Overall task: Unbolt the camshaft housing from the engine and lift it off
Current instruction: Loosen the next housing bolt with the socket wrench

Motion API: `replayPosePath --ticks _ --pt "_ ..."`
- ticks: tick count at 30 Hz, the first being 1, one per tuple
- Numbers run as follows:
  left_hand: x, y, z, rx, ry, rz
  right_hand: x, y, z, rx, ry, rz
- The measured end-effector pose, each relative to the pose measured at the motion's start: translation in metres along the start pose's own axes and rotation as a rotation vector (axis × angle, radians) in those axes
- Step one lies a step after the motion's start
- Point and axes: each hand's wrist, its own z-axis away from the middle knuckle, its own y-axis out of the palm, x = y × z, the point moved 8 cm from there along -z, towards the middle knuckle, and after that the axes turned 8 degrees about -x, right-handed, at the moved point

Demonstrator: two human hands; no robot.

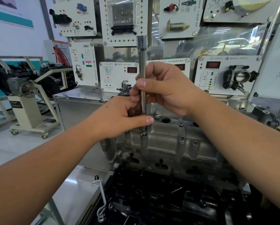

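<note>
A grey cast camshaft housing [171, 142] sits on top of the dark engine block [160, 200]. A long steel extension bar [142, 62] stands upright with its lower tip on a bolt [143, 133] at the housing's near left edge. My left hand [119, 117] grips the bar low down, thumb stretched to the right. My right hand [165, 88] grips the bar just above it, thumb across the front. Other bolts [182, 139] sit in the housing's bosses. Open round bores [165, 120] show on the housing top.
Training display panels [119, 21] with sensors and a throttle body [239, 77] stand right behind the engine. A metal cabinet [80, 103] is behind left. An engine stand on castors [27, 111] is at far left. A bent steel bracket [102, 200] hangs at the engine's near left.
</note>
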Motion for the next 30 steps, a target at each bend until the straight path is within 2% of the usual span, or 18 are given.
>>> replayPosePath --ticks 5,12,17,22,25,30 --pt "-0.001 0.001 0.001 0.049 0.009 0.026 0.001 0.0 0.002 0.062 0.064 -0.013" --pt "-0.007 0.002 0.001 0.043 0.058 -0.023 -0.003 0.001 0.0 0.012 0.043 0.008" --pt "-0.004 0.002 0.001 0.063 0.046 0.064 -0.001 0.001 0.001 0.043 0.03 0.003" --pt "-0.005 0.003 -0.001 0.069 0.064 0.036 -0.002 0.0 0.0 0.039 0.061 -0.038" --pt "-0.001 0.002 -0.001 0.047 0.047 0.025 -0.003 0.0 0.0 0.009 0.053 -0.042" --pt "0.006 -0.002 -0.002 -0.044 -0.019 0.009 0.003 -0.006 -0.002 -0.117 -0.074 -0.013"
